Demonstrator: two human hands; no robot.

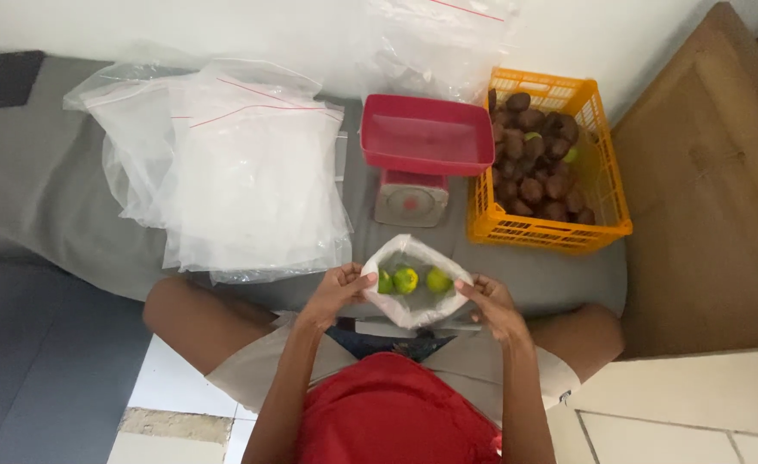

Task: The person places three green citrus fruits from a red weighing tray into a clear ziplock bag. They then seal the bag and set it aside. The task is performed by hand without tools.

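- The person sits on the floor and holds a small clear bag point(411, 292) just above their lap, in front of the scale.
- The left hand point(338, 290) pinches the bag's left edge, with the fingers closed on the plastic.
- The right hand point(489, 301) grips the bag's right edge the same way. The 2 hands pull the mouth of the bag wide.
- I count 3 green fruits point(406, 280) inside the bag, side by side.
- It looks to me like the bag is only partly filled, as there is room left in it.
- The bag is not closed yet.
- The red scale point(422, 155) stands just behind the bag. I count 1 scale, and its tray has nothing on it.
- The orange basket point(607, 193) sits right beside the scale. I count 1 basket.
- The basket holds a heap of dark brown fruits point(534, 159), too many to count, with about 2 green ones among them.
- A pile of clear bags point(241, 163) lies to the left of the scale. I cannot count them.
- I think lots of bagging is left to do.
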